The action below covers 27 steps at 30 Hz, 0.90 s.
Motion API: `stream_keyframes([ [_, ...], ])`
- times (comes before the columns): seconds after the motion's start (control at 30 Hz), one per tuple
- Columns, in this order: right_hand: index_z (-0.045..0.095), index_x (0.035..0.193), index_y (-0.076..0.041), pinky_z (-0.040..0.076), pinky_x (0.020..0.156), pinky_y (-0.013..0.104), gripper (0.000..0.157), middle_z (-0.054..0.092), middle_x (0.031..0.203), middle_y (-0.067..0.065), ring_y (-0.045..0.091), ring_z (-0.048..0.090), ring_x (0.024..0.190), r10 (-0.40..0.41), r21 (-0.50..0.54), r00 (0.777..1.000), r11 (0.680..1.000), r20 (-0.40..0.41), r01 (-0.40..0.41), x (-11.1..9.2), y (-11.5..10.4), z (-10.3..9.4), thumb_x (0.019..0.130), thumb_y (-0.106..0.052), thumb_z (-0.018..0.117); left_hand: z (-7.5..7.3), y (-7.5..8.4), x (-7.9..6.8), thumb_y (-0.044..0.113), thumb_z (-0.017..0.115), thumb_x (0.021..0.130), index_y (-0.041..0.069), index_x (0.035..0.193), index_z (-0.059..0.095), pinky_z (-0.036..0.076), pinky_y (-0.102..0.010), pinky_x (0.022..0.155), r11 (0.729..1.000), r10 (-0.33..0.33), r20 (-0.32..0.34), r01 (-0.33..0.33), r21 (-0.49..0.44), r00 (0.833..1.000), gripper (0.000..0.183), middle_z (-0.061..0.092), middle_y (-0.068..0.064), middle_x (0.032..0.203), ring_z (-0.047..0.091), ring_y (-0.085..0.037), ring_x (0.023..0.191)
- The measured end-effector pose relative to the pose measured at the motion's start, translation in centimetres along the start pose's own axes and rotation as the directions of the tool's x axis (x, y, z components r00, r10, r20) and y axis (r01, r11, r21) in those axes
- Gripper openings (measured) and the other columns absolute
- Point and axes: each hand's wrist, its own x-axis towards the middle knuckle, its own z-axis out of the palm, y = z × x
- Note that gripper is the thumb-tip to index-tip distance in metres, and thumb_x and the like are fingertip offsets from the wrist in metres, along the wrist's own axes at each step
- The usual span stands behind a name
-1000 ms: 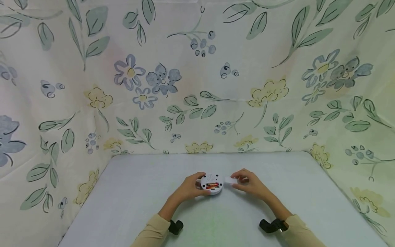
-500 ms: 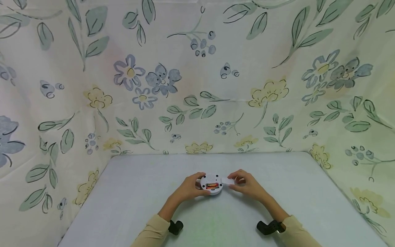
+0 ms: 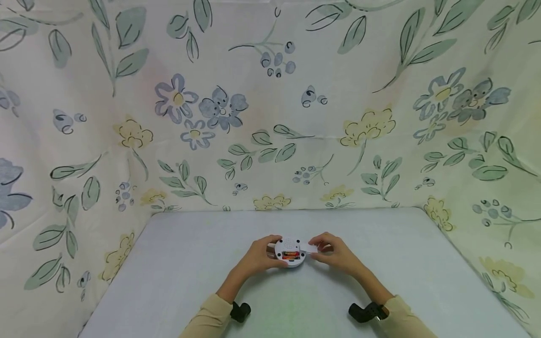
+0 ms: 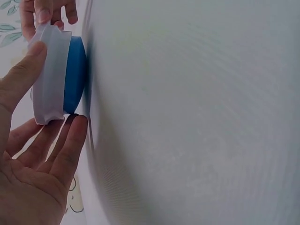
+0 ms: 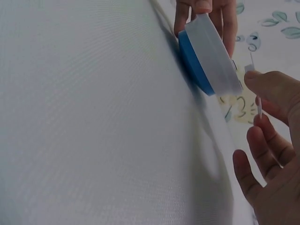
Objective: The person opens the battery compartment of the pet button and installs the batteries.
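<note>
A round white device [image 3: 289, 243] lies on the table with its back up, showing speaker holes, dark feet and an uncovered battery compartment holding orange-and-black batteries [image 3: 290, 255]. Its lower part is blue [image 4: 75, 77] in the left wrist view. My left hand [image 3: 258, 256] grips the device by its rim, thumb on the near side and fingers round the far side. Between thumb and fingers, my right hand [image 3: 338, 253] pinches a thin white battery cover [image 3: 311, 248], whose left end overlaps the device's right edge in the head view. Edge-on, the cover [image 5: 249, 69] looks very thin.
A pale white table [image 3: 190, 263] spreads around both hands. Floral cloth [image 3: 270, 112] hangs behind it and along both sides. Each wrist wears a black camera, one on the left [image 3: 241, 311] and one on the right [image 3: 367, 311].
My right hand has moved left with the battery cover, bringing it from beside the device to its right edge. The left hand and the device have stayed nearly still.
</note>
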Motion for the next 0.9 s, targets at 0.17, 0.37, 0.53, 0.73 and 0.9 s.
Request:
stream_keyframes([
  [0.17,0.068,0.119,-0.001,0.056,0.081,0.033,0.032,0.065,0.112,0.015,0.027,0.06,0.093,-0.003,-0.005,1.0,1.0,0.001,0.003,0.0,0.0,0.1,0.091,-0.011,0.079,0.0,-0.2,0.1,0.025,0.092,0.077,0.006,0.141,0.057,0.057,-0.035,0.083,1.0,0.02,-0.013,-0.02,-0.004,1.0,0.075,0.061,-0.01,0.131,0.064,-0.026,0.108],
  [0.37,0.068,0.12,-0.001,0.056,0.081,0.032,0.034,0.065,0.112,0.013,0.025,0.06,0.093,-0.018,-0.003,1.0,1.0,-0.004,0.018,0.3,-0.2,0.3,0.09,-0.013,0.08,-0.1,-0.3,0.3,0.021,0.091,0.079,0.003,0.143,0.056,0.056,-0.031,0.082,0.999,0.044,-0.017,-0.044,-0.008,0.999,0.075,0.06,-0.013,0.134,0.063,-0.028,0.11],
  [0.53,0.069,0.12,-0.006,0.056,0.083,0.033,0.033,0.065,0.112,0.006,0.023,0.06,0.096,0.009,-0.023,1.0,1.0,-0.024,-0.01,0.6,-0.2,0.7,0.09,-0.016,0.081,-0.3,-0.2,0.5,0.022,0.089,0.082,0.001,0.144,0.053,0.056,-0.033,0.084,0.998,0.059,-0.003,-0.059,0.016,0.998,0.075,0.057,-0.016,0.139,0.063,-0.03,0.112],
  [0.73,0.071,0.119,-0.01,0.056,0.082,0.037,0.031,0.064,0.111,0.004,0.025,0.06,0.096,-0.008,-0.018,0.999,1.0,-0.052,0.008,0.8,-0.7,1.5,0.089,-0.014,0.081,-0.3,-0.4,0.5,0.022,0.087,0.084,0.0,0.147,0.049,0.056,-0.033,0.085,0.998,0.064,0.016,-0.064,0.004,0.998,0.077,0.053,-0.017,0.143,0.063,-0.032,0.113],
  [0.9,0.069,0.116,0.002,0.054,0.081,0.054,0.03,0.064,0.108,0.019,0.041,0.058,0.095,-0.052,-0.026,0.997,0.998,-0.057,0.051,1.0,-4.2,2.0,0.088,0.0,0.079,-0.2,-0.6,0.5,0.021,0.087,0.084,-0.001,0.148,0.047,0.056,-0.033,0.085,0.998,0.067,0.016,-0.067,0.0,0.998,0.078,0.052,-0.018,0.144,0.062,-0.032,0.114],
])
